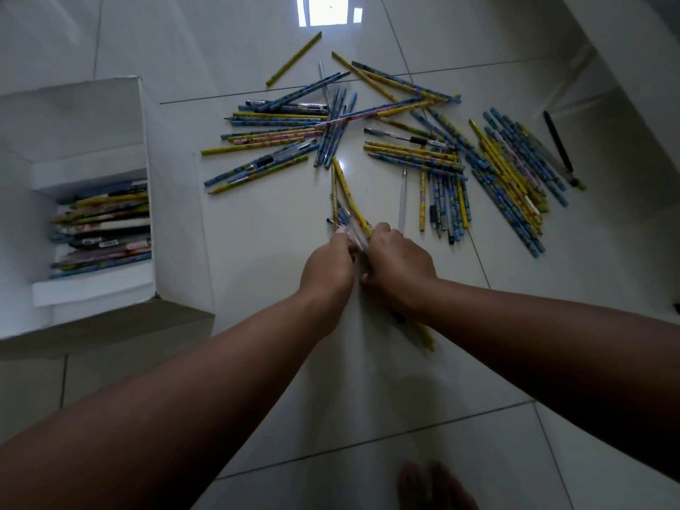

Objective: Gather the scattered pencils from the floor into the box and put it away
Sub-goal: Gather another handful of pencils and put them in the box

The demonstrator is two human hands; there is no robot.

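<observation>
Many yellow and blue pencils, with a few pens among them, lie scattered over the white tiled floor (257, 230) in loose heaps: one heap at the left (272, 136), one at the right (511, 171). A bundle of pencils (347, 200) is gripped between both hands, its tips pointing away from me and its lower ends showing under my right wrist. My left hand (327, 265) and my right hand (399, 261) close around the bundle together. The white box (145, 115) stands open on the left, with several pencils (103, 230) stacked in it.
A clear pen (403, 200) lies just beyond my right hand. A black pen (557, 141) rests at the far right near a wall. A single yellow pencil (294, 58) lies at the back. My bare toes (430, 484) show at the bottom edge.
</observation>
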